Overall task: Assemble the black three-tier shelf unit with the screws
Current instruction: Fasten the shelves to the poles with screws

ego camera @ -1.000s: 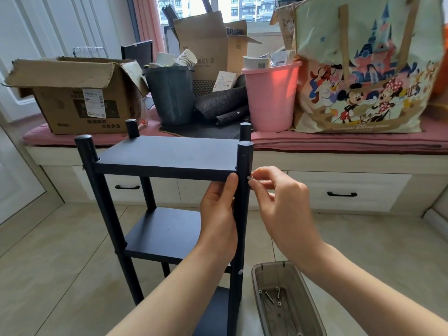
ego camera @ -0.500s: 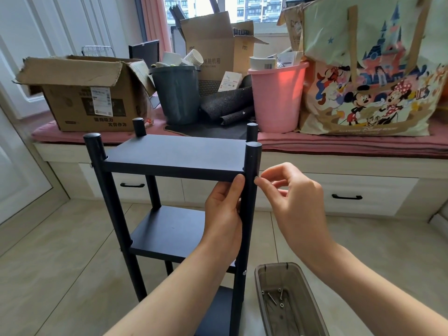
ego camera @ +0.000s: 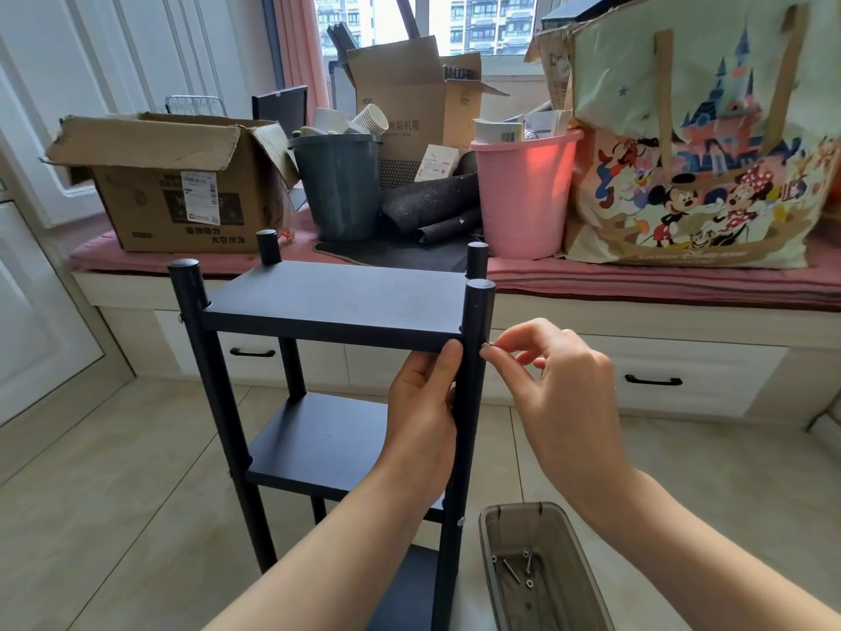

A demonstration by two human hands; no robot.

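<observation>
My shelf unit [ego camera: 336, 302] matte black; bucket [ego camera: 523, 193] pink, bin [ego camera: 341, 184] dark grey; tote [ego camera: 691, 143] cartoon-printed; cushion [ego camera: 637, 277] pink.

Tiled floor [ego camera: 113, 494] under black shelf unit [ego camera: 336, 302] and screw-holding tray [ego camera: 546, 580].

The shelf unit [ego camera: 336, 307] stands on the floor before a window bench [ego camera: 637, 284]. On the bench, left to right, sit a cardboard box [ego camera: 182, 184], a bin [ego camera: 339, 184], a bucket [ego camera: 525, 193] and a tote bag [ego camera: 696, 143]. A tray [ego camera: 496, 562] holding screws [ego camera: 519, 569] lies right of the unit's near-right post [ego camera: 473, 357].
</observation>
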